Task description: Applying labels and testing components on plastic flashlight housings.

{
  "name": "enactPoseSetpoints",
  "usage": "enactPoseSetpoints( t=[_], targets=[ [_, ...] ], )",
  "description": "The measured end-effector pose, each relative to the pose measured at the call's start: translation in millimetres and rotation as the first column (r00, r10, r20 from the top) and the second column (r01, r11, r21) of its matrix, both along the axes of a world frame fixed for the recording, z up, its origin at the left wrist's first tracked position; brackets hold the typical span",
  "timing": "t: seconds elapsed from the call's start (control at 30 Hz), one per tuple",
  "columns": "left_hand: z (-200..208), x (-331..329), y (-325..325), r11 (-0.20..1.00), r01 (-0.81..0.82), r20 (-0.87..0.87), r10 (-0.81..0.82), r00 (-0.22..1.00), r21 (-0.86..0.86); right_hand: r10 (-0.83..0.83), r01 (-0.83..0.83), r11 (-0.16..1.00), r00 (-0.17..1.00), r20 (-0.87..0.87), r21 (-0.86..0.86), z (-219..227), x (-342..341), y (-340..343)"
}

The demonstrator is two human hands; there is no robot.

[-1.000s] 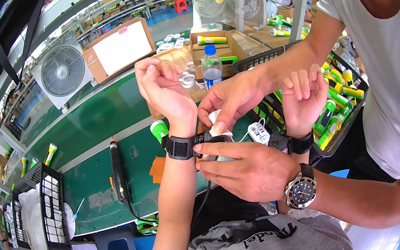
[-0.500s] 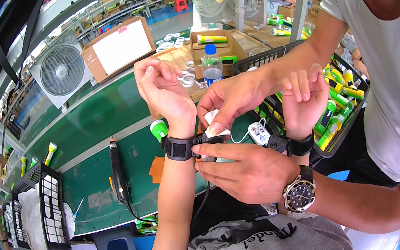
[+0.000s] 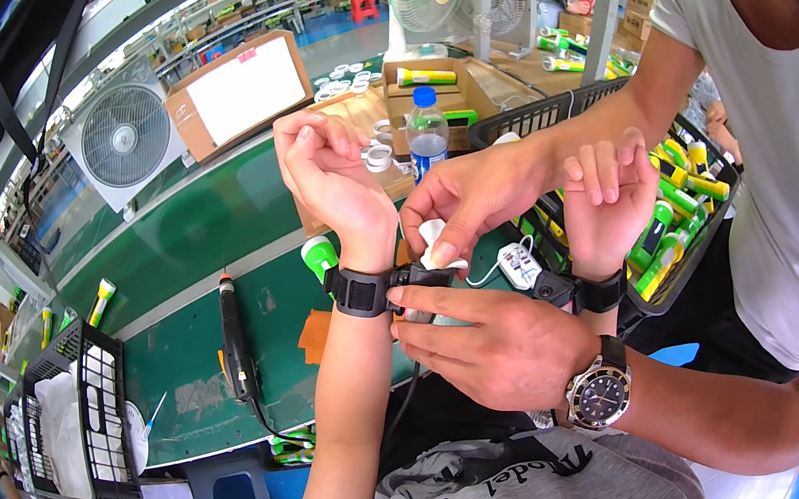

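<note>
White cloth (image 3: 430, 231), its folds reshaped since the earlier frame, sits pinched in a co-worker's fingers (image 3: 463, 228) mid-frame. The person's left hand (image 3: 334, 175) and right hand (image 3: 608, 201) stay raised, fingers loosely open. The co-worker's other hand (image 3: 522, 352) partly hides the black device (image 3: 422, 276) on the left wristband (image 3: 359, 293); arms cover part of the basket (image 3: 710, 252), upper right.

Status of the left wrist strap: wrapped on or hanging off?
Wrapped on: the black strap spans the visible side of the left wrist. Whether it is securely fastened, I cannot tell.
</note>
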State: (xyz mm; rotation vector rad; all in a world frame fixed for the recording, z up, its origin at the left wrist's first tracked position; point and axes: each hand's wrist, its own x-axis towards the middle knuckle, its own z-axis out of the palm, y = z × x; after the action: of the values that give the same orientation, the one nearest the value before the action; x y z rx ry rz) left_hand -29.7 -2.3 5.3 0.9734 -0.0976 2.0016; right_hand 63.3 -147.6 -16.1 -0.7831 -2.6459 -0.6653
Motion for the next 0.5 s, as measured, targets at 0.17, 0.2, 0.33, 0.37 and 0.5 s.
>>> enactPoseSetpoints(
  t=[0.17, 0.2, 0.33, 0.37, 0.5],
  targets=[
    [1, -1, 0, 1.000, -0.003, -0.003, 0.003, 1.000, 0.010, -0.006, 0.006, 1.000, 1.000, 0.022, -0.004, 12, 2, -11],
    [0, -1, 0, 1.000, -0.004, -0.006, 0.004, 1.000, 0.008, -0.005, 0.005, 1.000, 1.000, 0.022, -0.003, 12, 2, -12],
    [-1, -2, -1, 1.000, 0.003, 0.003, -0.003, 1.000, -0.009, -0.042, 0.038, 0.998, 0.995, 0.087, 0.044, 11, 1, -15],
    [1, -1, -1, 1.000, 0.005, 0.004, -0.005, 1.000, -0.008, -0.048, 0.043, 0.997, 0.996, 0.077, 0.067, 11, 1, -17],
    [9, -3, -3, 0.999, -0.017, -0.002, 0.017, 1.000, 0.046, -0.066, 0.059, 0.995, 0.993, 0.097, 0.078, 14, 1, -18]
  ],
)
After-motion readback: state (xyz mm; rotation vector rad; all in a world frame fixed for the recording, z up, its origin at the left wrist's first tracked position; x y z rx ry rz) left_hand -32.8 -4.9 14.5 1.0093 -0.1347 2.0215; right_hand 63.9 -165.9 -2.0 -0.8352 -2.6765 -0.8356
